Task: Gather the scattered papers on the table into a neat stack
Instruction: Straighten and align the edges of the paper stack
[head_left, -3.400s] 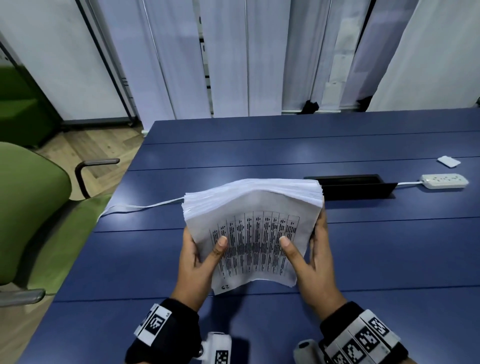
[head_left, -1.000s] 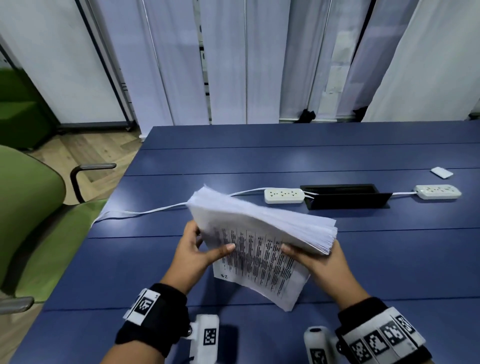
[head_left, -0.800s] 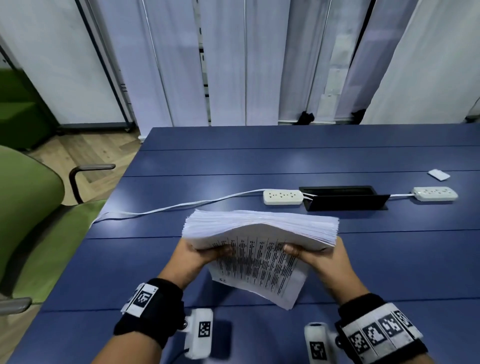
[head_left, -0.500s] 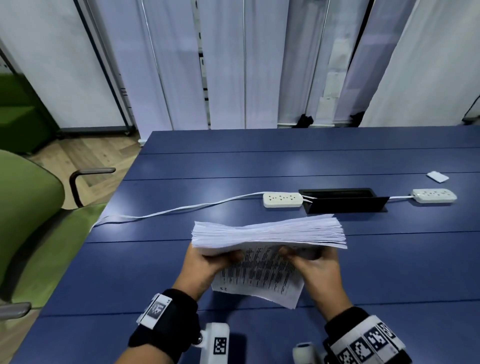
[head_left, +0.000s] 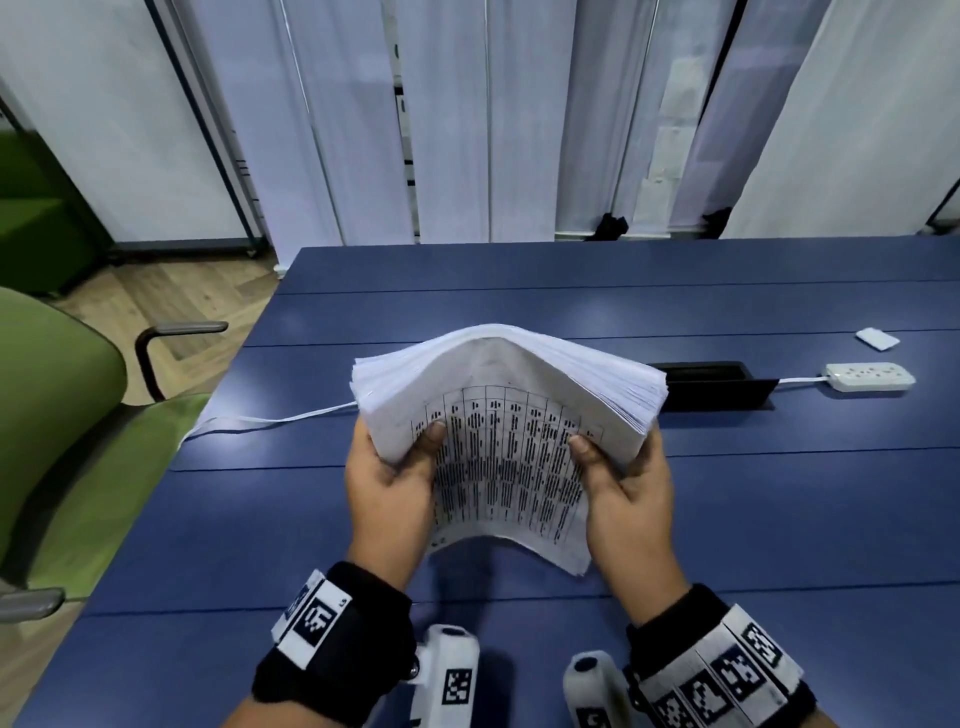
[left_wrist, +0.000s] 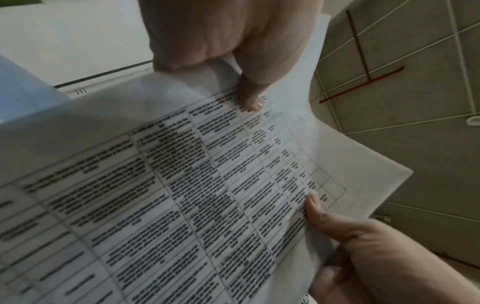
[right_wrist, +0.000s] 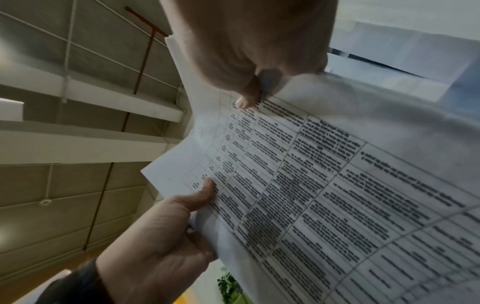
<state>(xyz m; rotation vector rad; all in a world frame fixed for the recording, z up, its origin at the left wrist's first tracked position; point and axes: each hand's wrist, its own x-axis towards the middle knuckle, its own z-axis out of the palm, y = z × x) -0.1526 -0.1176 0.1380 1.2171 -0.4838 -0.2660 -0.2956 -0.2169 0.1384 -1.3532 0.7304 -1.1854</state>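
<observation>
Both hands — left hand, right hand — grip pinching the arched paper stack above the table.

Thick stack of papers, held up off the table at the centre of the head view.

The sheets are white and gathered into 1 bundle, bowed upward in the middle like an arch, with both side edges lower. Their far edges are fanned and not quite flush. The sheet facing the camera carries a printed table of black text in ruled columns; its lower right corner hangs down toward the bottom of the frame. In both wrist views this printed sheet fills most of the picture, curved and blurred.
</observation>
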